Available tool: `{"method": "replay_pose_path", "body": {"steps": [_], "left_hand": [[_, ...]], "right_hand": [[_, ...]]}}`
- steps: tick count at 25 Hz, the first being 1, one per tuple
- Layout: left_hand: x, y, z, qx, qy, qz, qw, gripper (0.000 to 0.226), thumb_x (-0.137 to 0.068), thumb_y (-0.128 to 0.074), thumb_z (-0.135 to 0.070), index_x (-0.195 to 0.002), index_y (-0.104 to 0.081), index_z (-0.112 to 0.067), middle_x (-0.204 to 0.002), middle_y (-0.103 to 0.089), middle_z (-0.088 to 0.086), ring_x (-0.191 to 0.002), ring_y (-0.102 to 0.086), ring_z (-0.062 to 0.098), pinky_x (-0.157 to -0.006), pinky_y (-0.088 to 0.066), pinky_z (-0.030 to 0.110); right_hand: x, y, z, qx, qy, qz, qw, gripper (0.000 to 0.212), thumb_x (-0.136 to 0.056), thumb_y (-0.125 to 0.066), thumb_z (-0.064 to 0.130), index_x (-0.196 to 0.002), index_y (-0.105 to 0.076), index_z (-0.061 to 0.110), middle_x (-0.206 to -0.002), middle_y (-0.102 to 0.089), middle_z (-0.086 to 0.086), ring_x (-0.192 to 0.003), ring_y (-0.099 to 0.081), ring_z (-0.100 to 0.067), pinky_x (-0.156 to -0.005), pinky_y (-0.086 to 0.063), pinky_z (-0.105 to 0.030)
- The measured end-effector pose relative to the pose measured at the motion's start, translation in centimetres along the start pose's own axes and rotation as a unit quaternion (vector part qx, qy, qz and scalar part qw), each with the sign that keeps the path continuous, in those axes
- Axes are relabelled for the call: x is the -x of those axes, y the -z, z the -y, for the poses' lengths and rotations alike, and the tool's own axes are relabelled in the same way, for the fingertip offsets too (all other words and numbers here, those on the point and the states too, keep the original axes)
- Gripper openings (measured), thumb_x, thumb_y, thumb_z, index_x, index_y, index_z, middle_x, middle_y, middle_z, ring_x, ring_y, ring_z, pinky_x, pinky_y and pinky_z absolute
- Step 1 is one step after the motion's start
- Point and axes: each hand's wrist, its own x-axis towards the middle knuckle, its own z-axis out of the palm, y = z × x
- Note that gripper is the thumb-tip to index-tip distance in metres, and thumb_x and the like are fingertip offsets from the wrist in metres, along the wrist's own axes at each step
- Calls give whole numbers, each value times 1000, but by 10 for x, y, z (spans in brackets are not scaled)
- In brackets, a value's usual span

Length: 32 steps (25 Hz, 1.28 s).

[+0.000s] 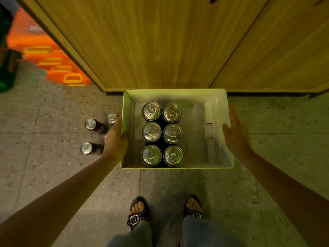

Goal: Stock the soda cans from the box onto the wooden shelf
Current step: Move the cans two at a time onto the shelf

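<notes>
An open white cardboard box [224, 125] rests on the floor against the base of the wooden shelf [160, 41]. Several upright soda cans [162, 133] fill its left half in two columns; the right half is bare. My left hand [115, 141] grips the box's left wall, thumb hooked over the rim. My right hand [236, 134] is flat by the right wall with fingers spread; I cannot tell whether it touches. Three more cans [90, 124] are visible on the floor just left of my left hand.
Speckled tiled floor [53, 175] all around. An orange crate-like stack [53, 63] and something dark green [7, 68] lie at the far left beside the shelf. My feet in sandals [138, 212] are just behind the box.
</notes>
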Motion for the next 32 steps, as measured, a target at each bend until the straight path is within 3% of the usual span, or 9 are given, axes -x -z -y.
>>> {"method": "replay_pose_path", "body": {"steps": [3, 7, 12, 16, 23, 26, 28, 30, 32], "left_hand": [[-34, -48, 50, -3, -6, 17, 1000, 59, -89, -40, 7, -140, -36, -21, -119, -58, 10, -102, -53, 21, -84, -45, 32], [-83, -93, 100, -5, -10, 25, 1000, 54, -91, -38, 3, -139, -36, -21, -124, -58, 16, -105, -54, 23, -96, -46, 45], [-124, -123, 132, -20, -31, 25, 999, 49, -91, -38, 0, -136, -39, -19, -120, -60, 15, -100, -55, 22, -89, -47, 39], [-140, -129, 140, -18, -36, 20, 999, 46, -92, -39, 1, -134, -42, -17, -121, -59, 16, -96, -51, 18, -84, -45, 34], [-158, -135, 146, -23, -30, 4, 999, 47, -92, -40, -2, -135, -40, -19, -121, -60, 15, -104, -57, 26, -93, -47, 43], [-163, -137, 149, -42, -26, 11, 999, 50, -93, -41, -6, -139, -34, -22, -121, -60, 16, -106, -59, 31, -95, -48, 46], [-165, -135, 149, -43, -7, 37, 998, 56, -93, -46, -12, -143, -25, -24, -130, -54, 17, -116, -55, 38, -97, -47, 49], [-163, -130, 147, -3, -12, 23, 1000, 71, -89, -55, -28, -146, -14, -27, -147, -38, 12, -132, -42, 34, -105, -40, 52], [-162, -125, 134, 11, -79, -65, 995, 78, -82, -61, -38, -145, -16, -26, -152, -28, 7, -139, -31, 27, -110, -33, 50]], "right_hand": [[-28, -60, -50, 0, -7, 7, 1000, 57, -95, -41, 3, -147, -18, 10, -146, -38, -19, -130, -42, -37, -107, -35, -46], [-60, -124, -94, 19, -3, -3, 1000, 56, -94, -41, 2, -146, -22, 7, -140, -46, -21, -120, -50, -39, -101, -40, -44], [-90, -175, -121, 24, 2, -12, 1000, 57, -94, -43, 3, -146, -21, 11, -135, -51, -21, -116, -55, -39, -98, -44, -44], [-107, -191, -126, 54, 11, -16, 998, 57, -95, -43, 7, -146, -20, 11, -132, -53, -23, -113, -56, -41, -96, -45, -47], [-134, -196, -131, 54, 27, -13, 998, 58, -94, -45, 7, -147, -21, 14, -120, -60, -25, -101, -61, -42, -89, -48, -48], [-142, -197, -132, 44, 27, 17, 999, 58, -94, -46, 9, -146, -21, 14, -128, -56, -24, -108, -58, -42, -94, -46, -48], [-145, -193, -130, 17, 3, 32, 999, 62, -94, -48, 18, -147, -17, 15, -143, -42, -19, -126, -46, -40, -104, -38, -48], [-144, -183, -119, 10, 5, -44, 999, 67, -91, -52, 30, -147, -17, 14, -152, -30, -15, -137, -32, -35, -110, -30, -46], [-142, -178, -94, -4, 87, -112, 990, 63, -88, -56, 35, -141, -31, 12, -144, -42, -14, -130, -42, -32, -104, -37, -41]]}}
